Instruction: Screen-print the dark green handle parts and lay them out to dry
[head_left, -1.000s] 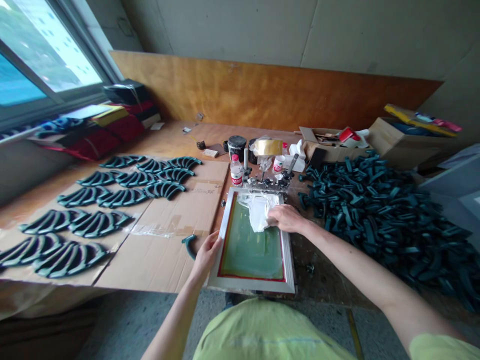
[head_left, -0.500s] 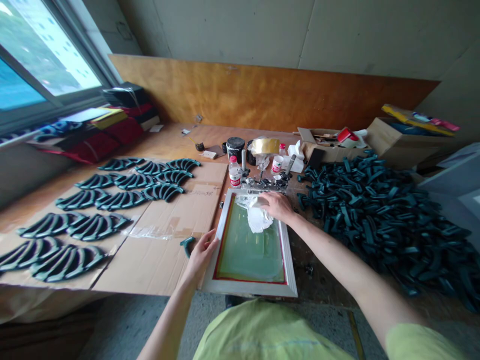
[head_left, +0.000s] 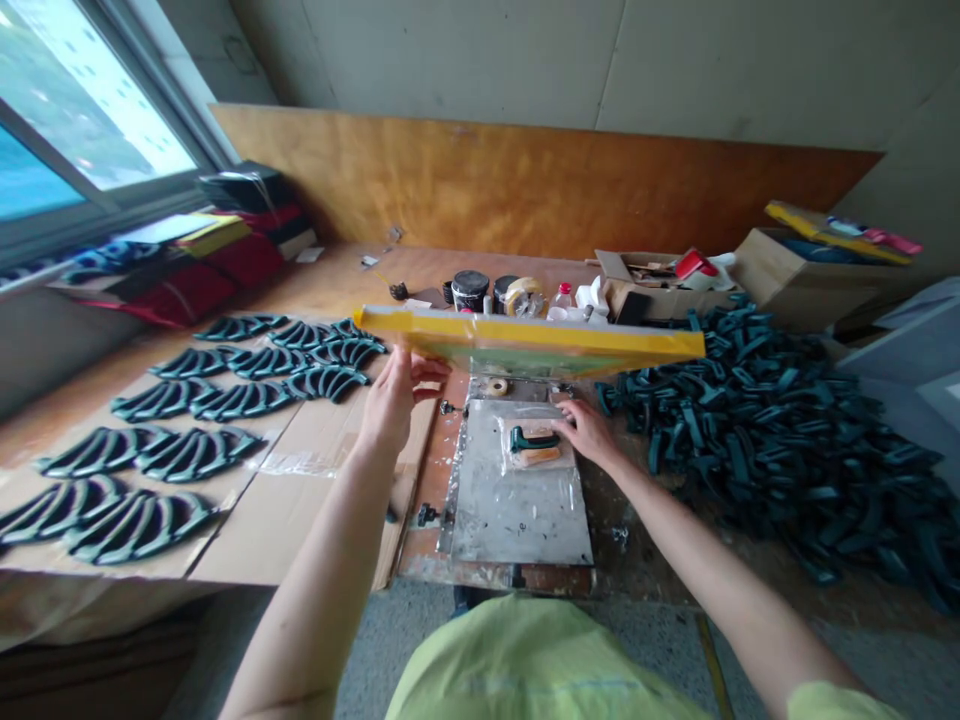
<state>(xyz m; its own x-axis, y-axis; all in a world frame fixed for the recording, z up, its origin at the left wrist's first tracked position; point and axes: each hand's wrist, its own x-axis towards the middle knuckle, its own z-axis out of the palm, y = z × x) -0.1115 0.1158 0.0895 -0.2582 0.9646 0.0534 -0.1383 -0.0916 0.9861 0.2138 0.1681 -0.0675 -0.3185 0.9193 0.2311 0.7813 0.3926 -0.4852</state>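
Note:
The screen-printing frame (head_left: 525, 338), its near edge wrapped in yellow tape, is tilted up off the metal base plate (head_left: 517, 520). My left hand (head_left: 397, 395) grips it near its left corner, fingers curled under the edge. Below, a dark green plastic handle (head_left: 531, 440) lies on a small orange-brown holder (head_left: 540, 456) fixed to the plate among clear film. At the handle's right end are the closed fingertips of my right hand (head_left: 589, 432). The squeegee that the right hand held earlier is out of sight.
Fanned rows of green handles (head_left: 199, 455) cover cardboard (head_left: 300, 520) on the left. A big heap of loose handles (head_left: 765, 450) lies on the right. Behind the frame stand black tubs (head_left: 471, 290), tape rolls (head_left: 525, 297) and a red-capped bottle (head_left: 562, 296). A cardboard box (head_left: 802, 275) stands back right.
The frame has swung up from flat, lifted by my left hand, exposing the plate and the handle. My right hand has let go of the white-smeared squeegee and come down to the handle.

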